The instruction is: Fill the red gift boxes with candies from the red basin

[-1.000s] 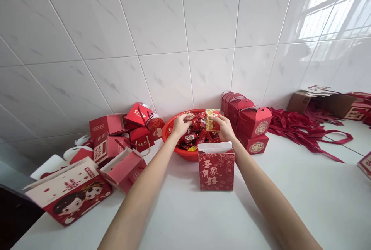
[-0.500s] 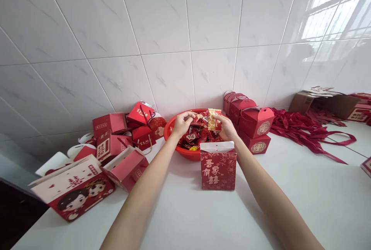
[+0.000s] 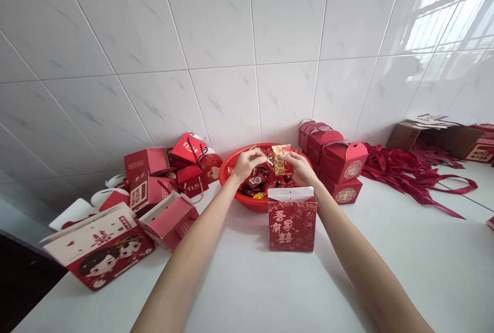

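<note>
A red basket [image 3: 249,205] is holding wrapped sweets [image 3: 256,179] behind an upright box [image 3: 292,226]; over the sweets, I am pinching a gold-and-red packet [image 3: 280,164] in the right hand [image 3: 302,169] and curling the left hand [image 3: 246,165], its grip unclear.

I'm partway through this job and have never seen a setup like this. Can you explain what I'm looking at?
There is no machine here: these are a person's two bare hands. The one camera is worn on that person's head, looking forward and down, so the arms reach in from the bottom edge.

The right hand holds a yellow-and-red packet over a red basket of small wrapped pieces. The left hand is over the basket too, fingers bent; whether it grips anything is unclear.

On the white table, a red box stands upright in front of the basket. Piled boxes lie left, stacked boxes and dark red ribbons right.
</note>
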Action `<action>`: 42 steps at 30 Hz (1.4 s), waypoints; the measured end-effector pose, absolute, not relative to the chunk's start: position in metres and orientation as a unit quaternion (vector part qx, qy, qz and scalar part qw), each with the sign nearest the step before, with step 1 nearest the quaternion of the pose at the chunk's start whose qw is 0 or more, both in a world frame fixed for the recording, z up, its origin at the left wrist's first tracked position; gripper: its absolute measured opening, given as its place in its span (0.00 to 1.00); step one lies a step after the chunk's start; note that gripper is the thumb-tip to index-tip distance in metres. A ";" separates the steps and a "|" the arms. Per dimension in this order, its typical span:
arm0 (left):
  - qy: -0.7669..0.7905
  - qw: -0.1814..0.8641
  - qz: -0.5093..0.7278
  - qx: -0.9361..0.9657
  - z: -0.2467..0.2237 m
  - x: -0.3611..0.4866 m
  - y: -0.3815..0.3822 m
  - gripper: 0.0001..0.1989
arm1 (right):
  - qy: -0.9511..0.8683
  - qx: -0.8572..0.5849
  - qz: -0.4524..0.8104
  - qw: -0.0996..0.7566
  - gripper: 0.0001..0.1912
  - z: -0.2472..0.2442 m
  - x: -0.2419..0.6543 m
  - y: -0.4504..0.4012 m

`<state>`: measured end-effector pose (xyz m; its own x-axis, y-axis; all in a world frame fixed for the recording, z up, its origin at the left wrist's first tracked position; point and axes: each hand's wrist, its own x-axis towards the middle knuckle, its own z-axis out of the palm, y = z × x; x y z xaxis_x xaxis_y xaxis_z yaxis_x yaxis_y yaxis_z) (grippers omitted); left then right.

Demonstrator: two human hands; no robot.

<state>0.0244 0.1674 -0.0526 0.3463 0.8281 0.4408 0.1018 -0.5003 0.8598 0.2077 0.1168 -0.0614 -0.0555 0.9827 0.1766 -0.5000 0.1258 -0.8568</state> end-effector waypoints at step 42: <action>0.358 0.349 0.419 0.758 -0.058 0.029 0.040 0.15 | -0.644 -0.343 0.487 0.480 0.15 0.030 0.246 0.013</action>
<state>0.0291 0.0403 -0.0583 0.3916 0.8353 0.3859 0.2503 -0.5002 0.8289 0.2456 0.0130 0.0298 -0.3033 0.9095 0.2844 -0.0266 0.2902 -0.9566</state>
